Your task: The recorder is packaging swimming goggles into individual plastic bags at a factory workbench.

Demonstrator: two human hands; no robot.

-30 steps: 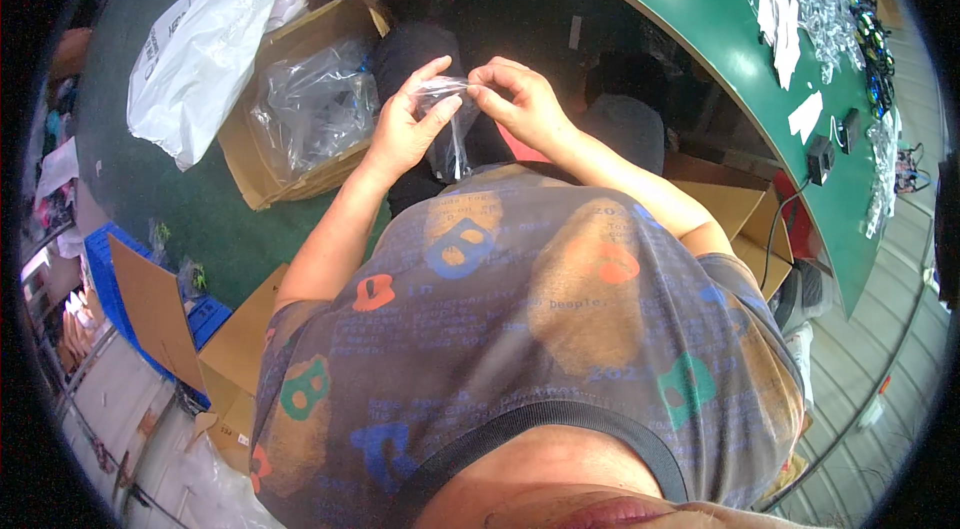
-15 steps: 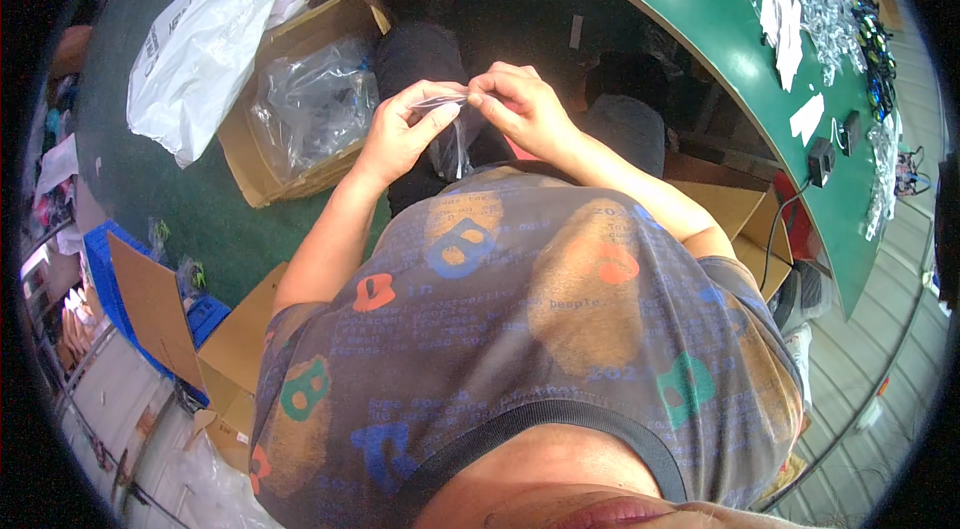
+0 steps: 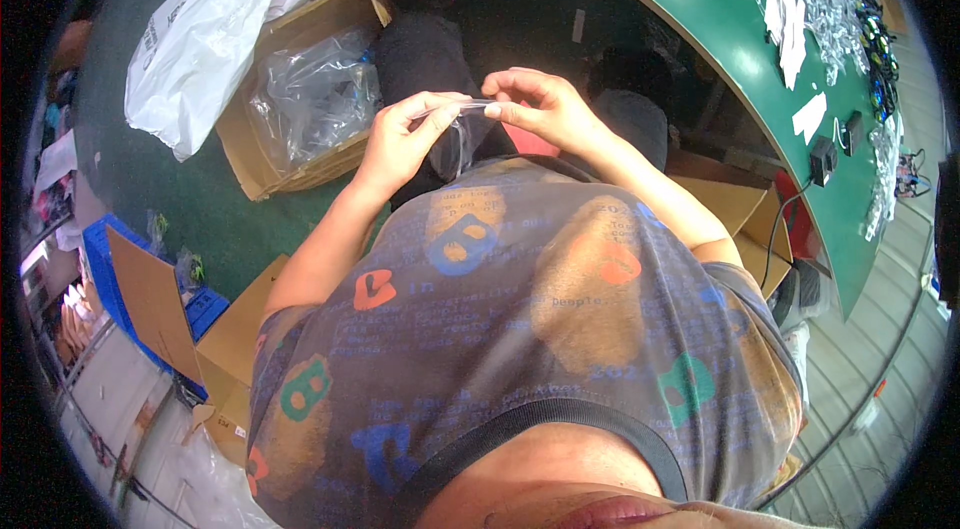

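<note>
In front of my chest, both hands are raised around a small clear plastic bag [image 3: 458,144] that hangs down over my lap. My left hand [image 3: 408,134] pinches its top edge between thumb and fingers. The edge runs as a thin, straight strip across to my right hand [image 3: 545,111]. There the right thumb lies against the end of the strip, with the fingers curled above and behind it. Whatever the bag contains, if anything, I cannot make out.
An opened cardboard box [image 3: 310,164] holding clear plastic bags stands left of my knees, beside a white plastic sack [image 3: 200,54]. At the right curves a green table [image 3: 740,59] with piled clear packets, cables and black adapters [image 3: 822,161]. Another open carton [image 3: 150,289] is at lower left.
My right hand has shifted slightly right along the bag's top edge, and its fingers have loosened apart. My left hand keeps its pinch at nearly the same spot.
</note>
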